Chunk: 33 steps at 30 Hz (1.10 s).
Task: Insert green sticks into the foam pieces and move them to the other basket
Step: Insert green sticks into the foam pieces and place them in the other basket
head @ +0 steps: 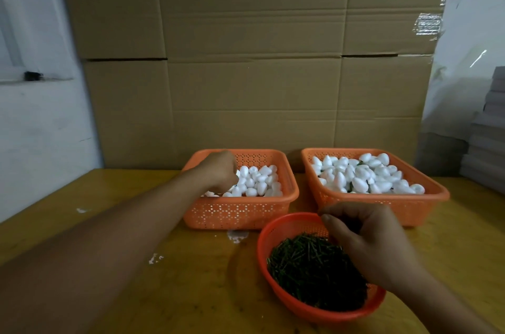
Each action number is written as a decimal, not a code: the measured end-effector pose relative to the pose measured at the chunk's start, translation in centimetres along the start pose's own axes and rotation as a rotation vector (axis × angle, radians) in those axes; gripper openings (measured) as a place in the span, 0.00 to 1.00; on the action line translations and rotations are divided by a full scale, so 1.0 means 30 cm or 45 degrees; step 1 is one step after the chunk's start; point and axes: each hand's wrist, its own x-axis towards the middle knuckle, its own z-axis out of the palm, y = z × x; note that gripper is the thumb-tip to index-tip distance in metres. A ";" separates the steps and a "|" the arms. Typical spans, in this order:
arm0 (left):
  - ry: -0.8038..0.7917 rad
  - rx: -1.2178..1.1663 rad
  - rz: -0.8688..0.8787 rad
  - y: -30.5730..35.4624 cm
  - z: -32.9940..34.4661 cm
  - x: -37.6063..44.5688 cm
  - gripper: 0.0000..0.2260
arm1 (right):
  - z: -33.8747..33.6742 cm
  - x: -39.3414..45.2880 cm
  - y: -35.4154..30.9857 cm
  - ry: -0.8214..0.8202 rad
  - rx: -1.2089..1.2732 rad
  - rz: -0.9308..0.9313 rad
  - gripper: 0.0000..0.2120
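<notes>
Two orange square baskets stand side by side on the table. The left basket [240,210] holds plain white foam pieces [259,180]. The right basket [410,210] holds foam pieces with green sticks in them [363,175]. My left hand [218,170] reaches into the left basket with curled fingers among the foam; what it grips is hidden. A round orange bowl [273,227] in front holds a heap of green sticks [314,268]. My right hand [369,241] hovers over the bowl with fingers curled, thumb and fingertips together; any stick in them is hidden.
A wall of cardboard boxes [251,60] rises right behind the baskets. Grey stacked sheets [489,137] stand at the right edge. White foam crumbs [237,235] lie on the yellow table [164,279] near the left basket.
</notes>
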 end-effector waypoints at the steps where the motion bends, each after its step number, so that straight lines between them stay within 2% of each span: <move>1: -0.080 0.120 -0.001 -0.002 0.008 0.018 0.07 | 0.001 -0.002 -0.001 0.001 -0.013 -0.014 0.05; 4: -0.234 0.324 -0.003 -0.009 0.036 0.069 0.02 | 0.002 -0.004 -0.004 0.007 -0.017 -0.030 0.05; 8: -0.359 0.489 0.007 -0.002 0.070 0.115 0.09 | -0.002 -0.004 -0.007 -0.003 0.009 -0.047 0.05; 12: -0.491 0.605 0.016 0.001 0.099 0.141 0.06 | -0.003 -0.007 -0.008 -0.007 0.009 -0.069 0.05; 17: -0.489 0.563 0.002 -0.015 0.109 0.148 0.07 | 0.001 -0.008 -0.006 0.000 -0.019 -0.078 0.05; 22: -0.476 0.551 -0.007 -0.005 0.108 0.138 0.17 | 0.004 -0.011 -0.005 -0.021 -0.034 -0.082 0.07; 24: -0.492 0.576 -0.003 0.004 0.108 0.134 0.18 | 0.002 -0.011 -0.005 -0.022 -0.043 -0.079 0.07; 27: -0.375 0.446 0.026 -0.004 0.112 0.136 0.03 | 0.002 -0.011 -0.007 -0.029 -0.060 -0.078 0.06; 29: -0.264 0.319 0.059 -0.007 0.100 0.132 0.06 | 0.002 -0.011 -0.007 -0.019 -0.073 -0.072 0.05; 31: -0.151 0.148 0.066 -0.003 0.088 0.122 0.05 | 0.002 -0.012 -0.009 -0.023 -0.097 -0.065 0.05; 33: -0.025 -0.071 0.088 0.011 0.072 0.098 0.12 | 0.003 -0.015 -0.013 -0.036 -0.121 -0.061 0.05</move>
